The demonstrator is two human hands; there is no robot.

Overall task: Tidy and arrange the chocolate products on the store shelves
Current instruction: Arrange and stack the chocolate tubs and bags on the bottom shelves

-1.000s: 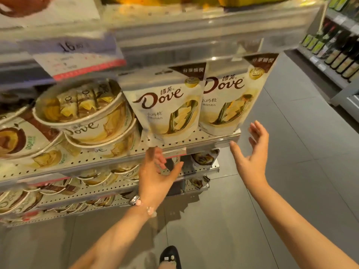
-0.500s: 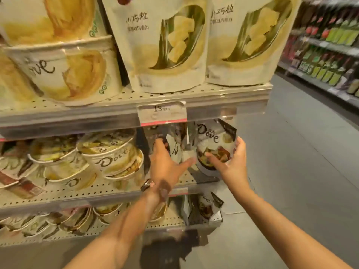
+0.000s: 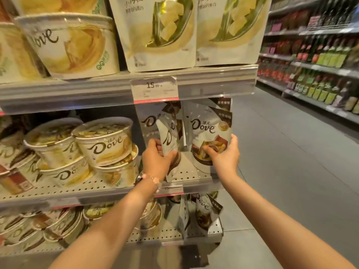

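On the middle shelf [image 3: 108, 188] stand white and brown Dove chocolate pouches. My left hand [image 3: 157, 162] grips a pouch [image 3: 170, 136] that is turned edge-on and tilted. My right hand [image 3: 223, 156] holds the lower part of the front-facing pouch [image 3: 210, 133] at the shelf's right end, thumb across its front. More pouches stand behind both. Stacked Dove tubs [image 3: 104, 144] fill the shelf to the left of the pouches.
The upper shelf carries large yellow Dove pouches [image 3: 161, 32] and tubs [image 3: 68, 45], with a price tag [image 3: 154, 89] on its front rail. The lower shelf holds pouches [image 3: 204, 212] and tubs. A grey aisle floor [image 3: 281, 171] lies right, with bottle shelves [image 3: 320, 61] beyond.
The view dropped from the upper shelf to the middle one. Both hands, open in the air a second ago, reached into the middle shelf and took hold of a pouch each.
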